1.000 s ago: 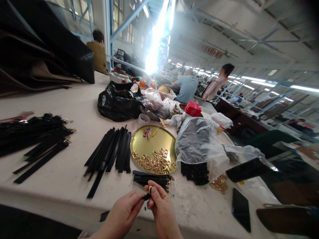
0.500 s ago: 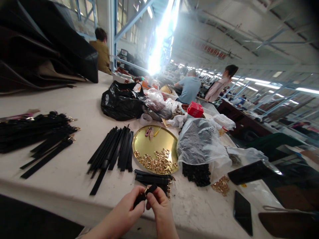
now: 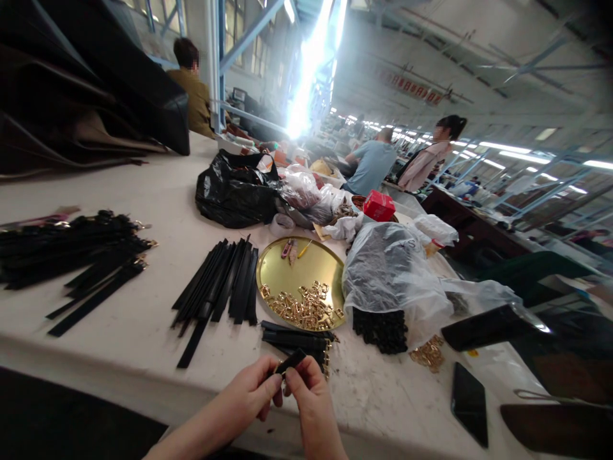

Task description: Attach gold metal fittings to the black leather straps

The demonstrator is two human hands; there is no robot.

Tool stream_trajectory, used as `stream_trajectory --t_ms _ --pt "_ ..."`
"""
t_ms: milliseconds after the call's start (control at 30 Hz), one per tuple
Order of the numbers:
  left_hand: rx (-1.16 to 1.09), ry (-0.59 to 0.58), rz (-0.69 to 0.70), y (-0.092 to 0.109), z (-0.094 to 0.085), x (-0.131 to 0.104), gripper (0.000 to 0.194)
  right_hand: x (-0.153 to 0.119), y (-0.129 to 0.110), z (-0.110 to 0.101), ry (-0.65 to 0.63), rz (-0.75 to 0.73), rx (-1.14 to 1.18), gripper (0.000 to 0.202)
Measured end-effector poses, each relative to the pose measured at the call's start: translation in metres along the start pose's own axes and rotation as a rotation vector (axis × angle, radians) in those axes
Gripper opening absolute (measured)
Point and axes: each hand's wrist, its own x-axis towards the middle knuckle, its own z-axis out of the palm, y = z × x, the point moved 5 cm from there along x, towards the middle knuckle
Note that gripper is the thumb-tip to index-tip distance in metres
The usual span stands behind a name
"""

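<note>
Factory hall, long worktable (image 3: 143,191), strap piles (image 3: 220,287), buckle tray (image 3: 287,275), seated workers (image 3: 373,166)

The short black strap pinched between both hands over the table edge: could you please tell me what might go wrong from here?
1. The short black strap is pinched only by the fingertips of the left hand and right hand beyond the table edge, so it could slip and drop off the table.
2. The gold buckles lie loose at the near rim of the gold tray; a knock might scatter them.
</note>
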Motion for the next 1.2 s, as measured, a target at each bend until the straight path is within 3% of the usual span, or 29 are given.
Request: stream_trajectory --t_ms 167,400,600,667,833,967,1100,1200 --pt "0.065 0.011 -0.02 -0.005 0.001 -0.001 0.018 0.002 0.007 -0.004 0.039 0.086 0.158 0.019" --pt "0.036 0.072 -0.045 -0.009 -0.001 0.003 0.035 0.001 -0.001 0.002 -0.033 0.072 -0.014 0.024" --pt "-0.051 0.097 -0.07 -0.014 0.005 0.006 0.035 -0.002 0.016 0.005 0.008 0.305 0.392 0.021" --pt "-0.072 0.137 -0.086 -0.016 0.005 0.006 0.034 -0.002 0.017 0.007 0.006 0.313 0.427 0.021" --pt "-0.012 0.164 -0.1 -0.016 0.004 0.004 0.034 -0.001 0.002 0.002 -0.04 0.091 0.055 0.02" --pt "0.133 0.157 -0.05 -0.008 0.003 0.001 0.033 0.003 -0.004 -0.004 -0.039 -0.004 -0.188 0.018" --pt "0.262 0.143 0.028 0.0 0.005 -0.001 0.024 0.004 -0.006 -0.009 -0.004 -0.068 -0.242 0.019" --pt "0.223 0.134 0.014 0.0 0.006 0.001 0.023 0.003 -0.006 -0.006 -0.073 0.009 -0.138 0.021"
